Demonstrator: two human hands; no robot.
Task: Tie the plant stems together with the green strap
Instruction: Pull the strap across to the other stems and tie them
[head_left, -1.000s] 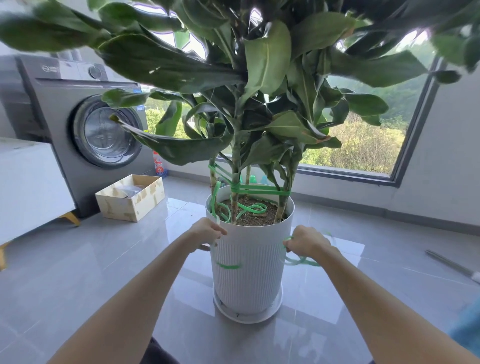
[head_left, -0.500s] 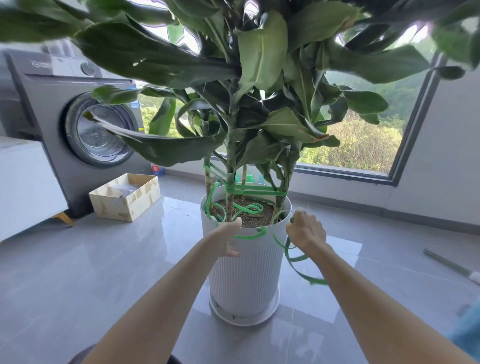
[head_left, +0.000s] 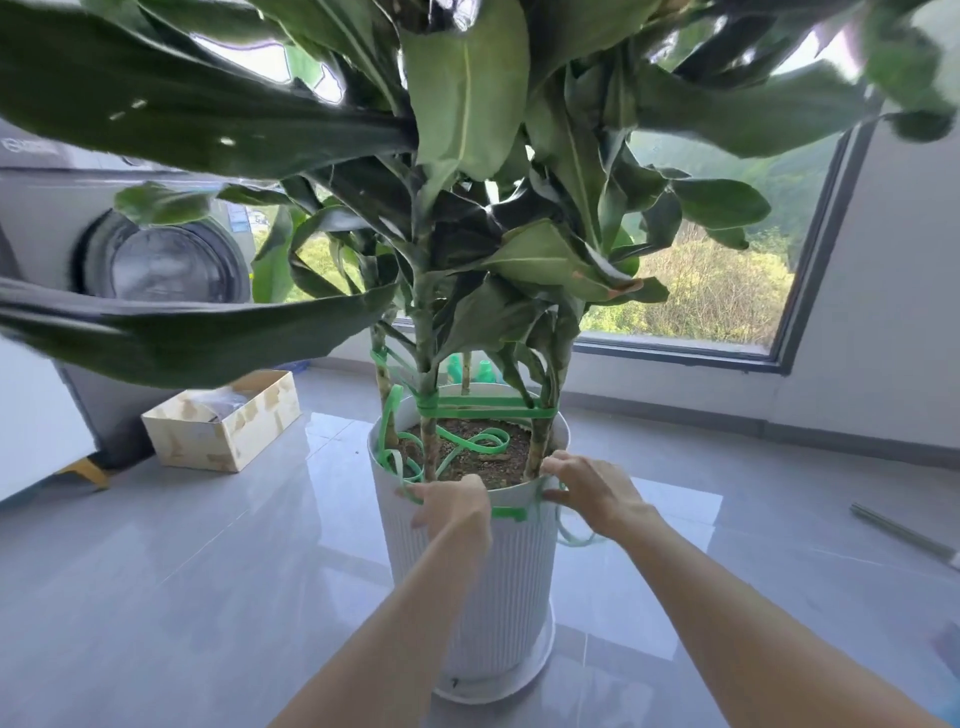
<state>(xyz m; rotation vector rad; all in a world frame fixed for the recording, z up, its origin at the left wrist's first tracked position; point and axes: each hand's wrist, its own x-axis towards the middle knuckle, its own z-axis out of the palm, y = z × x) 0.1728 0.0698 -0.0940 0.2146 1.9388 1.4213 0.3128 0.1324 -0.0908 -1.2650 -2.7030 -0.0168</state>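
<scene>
A tall leafy plant stands in a white ribbed pot (head_left: 509, 582) on a saucer. Its stems (head_left: 428, 395) rise from the soil. The green strap (head_left: 483, 408) is wound around the stems just above the rim, and loose loops of it lie on the soil. My left hand (head_left: 452, 506) is at the pot's front rim, gripping the strap. My right hand (head_left: 592, 491) is at the right rim, pinching the strap; a slack loop hangs below it beside the pot. A short stretch of strap runs between my hands across the pot's front.
A grey washing machine (head_left: 156, 260) stands at the left with an open cardboard box (head_left: 223, 423) on the floor before it. A white cabinet edge is at far left. A window is behind the plant. A thin rod (head_left: 904, 535) lies on the tiled floor at right.
Both hands have risen from the pot's sides to its rim and come closer together, bringing the strap up with them. The view has moved closer to the plant.
</scene>
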